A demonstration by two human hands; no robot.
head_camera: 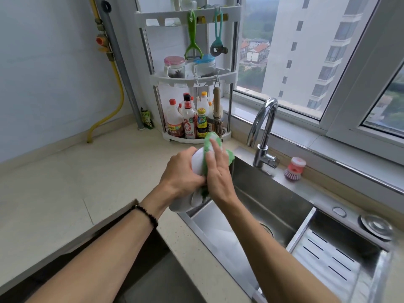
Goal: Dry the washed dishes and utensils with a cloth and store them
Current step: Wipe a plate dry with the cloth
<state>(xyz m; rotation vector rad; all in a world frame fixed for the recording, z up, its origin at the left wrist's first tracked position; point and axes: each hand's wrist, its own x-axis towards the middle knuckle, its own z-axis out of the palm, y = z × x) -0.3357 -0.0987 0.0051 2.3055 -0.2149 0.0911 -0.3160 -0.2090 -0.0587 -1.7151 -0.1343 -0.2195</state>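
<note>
My left hand (182,171) grips a white bowl (197,162), held on edge above the counter at the sink's left rim. A green and white cloth (211,141) wraps over the bowl's far side. My right hand (217,171) presses the cloth against the bowl with its fingers stretched out flat. Below the hands, more white dishes (183,204) stand on the counter beside the sink, partly hidden by my wrists.
A steel sink (273,200) with a tap (263,132) lies to the right, and a slotted drain tray (332,259) sits in its right part. A pink dish brush (294,168) stands behind it. A corner rack with bottles (192,119) stands at the back.
</note>
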